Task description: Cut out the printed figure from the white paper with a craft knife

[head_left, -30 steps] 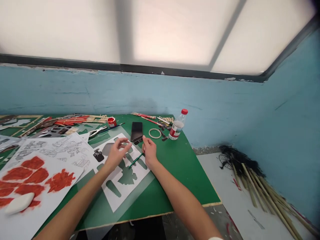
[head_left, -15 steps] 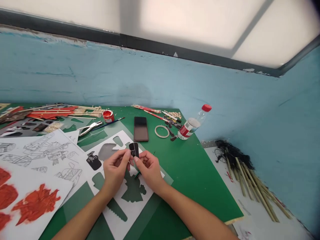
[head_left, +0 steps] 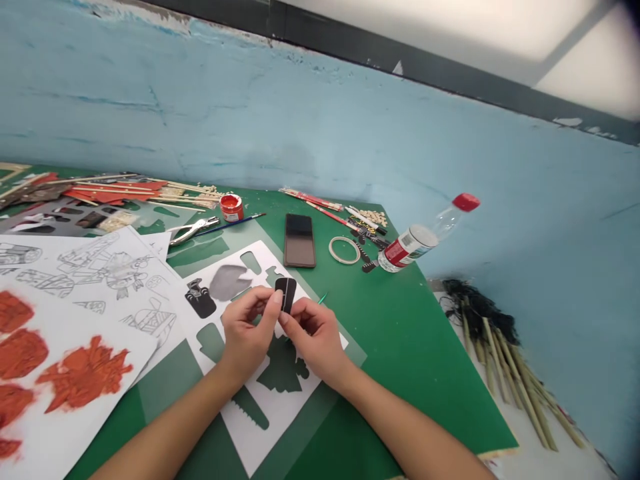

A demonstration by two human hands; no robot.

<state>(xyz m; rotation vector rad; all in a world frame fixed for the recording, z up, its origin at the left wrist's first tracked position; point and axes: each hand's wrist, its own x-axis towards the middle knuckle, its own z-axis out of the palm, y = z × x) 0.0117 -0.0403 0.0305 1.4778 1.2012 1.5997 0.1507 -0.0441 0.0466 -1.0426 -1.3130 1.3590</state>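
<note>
My left hand (head_left: pixel 249 331) and my right hand (head_left: pixel 315 335) meet over a white cut-out stencil sheet (head_left: pixel 240 363) on the green table (head_left: pixel 400 360). Both pinch a small black cut-out piece (head_left: pixel 286 293), held upright between the fingertips. A thin green stick (head_left: pixel 321 299) pokes out behind my right hand; whether that hand grips it is hidden. A black cut figure (head_left: pixel 201 299) and a grey shape (head_left: pixel 229 282) lie on the sheet to the left.
A dark phone (head_left: pixel 299 239), a tape ring (head_left: pixel 345 249) and a tipped plastic bottle (head_left: pixel 425 235) lie beyond. A red paint pot (head_left: pixel 231 207), pliers (head_left: pixel 193 231), line drawings (head_left: pixel 100 273) and red-painted paper (head_left: pixel 65 373) sit left. Bamboo sticks (head_left: pixel 515 373) lie on the floor right.
My hands left the table, came together and lifted the black piece. The camera tilted down and swung left, so the table fills more of the view.
</note>
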